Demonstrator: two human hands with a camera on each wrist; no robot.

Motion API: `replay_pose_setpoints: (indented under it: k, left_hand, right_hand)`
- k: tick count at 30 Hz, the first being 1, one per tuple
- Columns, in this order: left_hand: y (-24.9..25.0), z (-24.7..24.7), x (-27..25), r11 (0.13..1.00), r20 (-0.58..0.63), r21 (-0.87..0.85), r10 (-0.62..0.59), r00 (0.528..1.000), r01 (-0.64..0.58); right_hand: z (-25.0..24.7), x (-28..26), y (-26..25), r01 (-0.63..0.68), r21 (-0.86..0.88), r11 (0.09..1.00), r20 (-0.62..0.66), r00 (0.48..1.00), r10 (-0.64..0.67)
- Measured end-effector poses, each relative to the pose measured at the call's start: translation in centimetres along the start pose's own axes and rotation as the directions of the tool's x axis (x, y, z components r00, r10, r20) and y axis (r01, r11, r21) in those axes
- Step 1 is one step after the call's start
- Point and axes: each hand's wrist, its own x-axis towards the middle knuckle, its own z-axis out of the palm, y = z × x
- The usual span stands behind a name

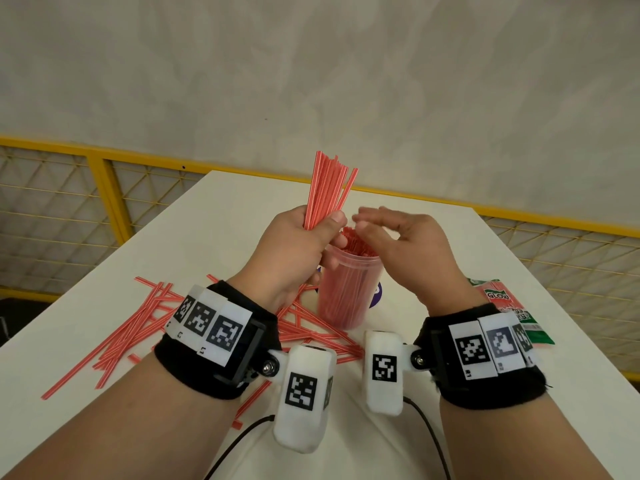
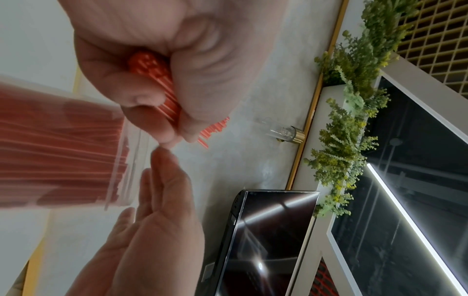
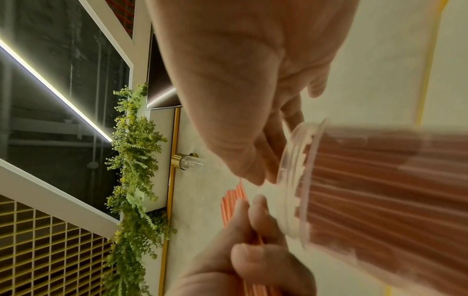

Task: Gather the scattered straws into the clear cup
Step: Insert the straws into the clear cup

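So right now my left hand point(image 1: 294, 247) is wrapped around a bundle of straws point(image 1: 329, 188), fingers and thumb curled tight near the bottom ends so the tops fan out above the fist. I'd guess the low grip is there to keep the ends lined up, so the whole bunch can drop into the clear cup point(image 1: 346, 292) in one go. The bundle sits just above and slightly left of the cup's mouth, not in it yet.

My right hand point(image 1: 398, 244) is empty, fingers loose and relaxed, hovering right over the rim beside the straws. It looks placed to steady or nudge the bunch, though it isn't touching the straws as far as I can tell. The hand is motion-blurred in the head view.

The cup stands upright on the white table point(image 1: 104, 271) and it's already packed with straws, their tops poking past the rim. That's my worry: not much room left, so the new bunch may jam against what's inside.

Plenty of loose straws point(image 1: 138, 323) are still scattered on the table left of the cup and under my left wrist. A green and red packet point(image 1: 512, 306) lies off to the right, out of the way.
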Motion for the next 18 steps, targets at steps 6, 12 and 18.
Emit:
replay_pose_setpoints:
  k: [6, 12, 18]
  left_hand:
    - [0.2, 0.1, -0.2, 0.998, 0.096, -0.037, -0.043, 0.994, 0.047]
    - [0.1, 0.4, -0.6, 0.997, 0.188, -0.035, -0.055, 0.981, 0.063]
    - [0.1, 0.4, -0.7, 0.998, 0.210, -0.021, -0.061, 0.976, 0.067]
  right_hand:
    - [-0.3, 0.0, -1.0, 0.050, 0.274, 0.960, -0.212, 0.977, 0.009]
    - [-0.6, -0.3, -1.6, 0.078, 0.437, 0.896, -0.193, 0.981, 0.009]
    - [-0.6, -0.3, -1.7, 0.059, 0.569, 0.820, -0.183, 0.982, 0.056]
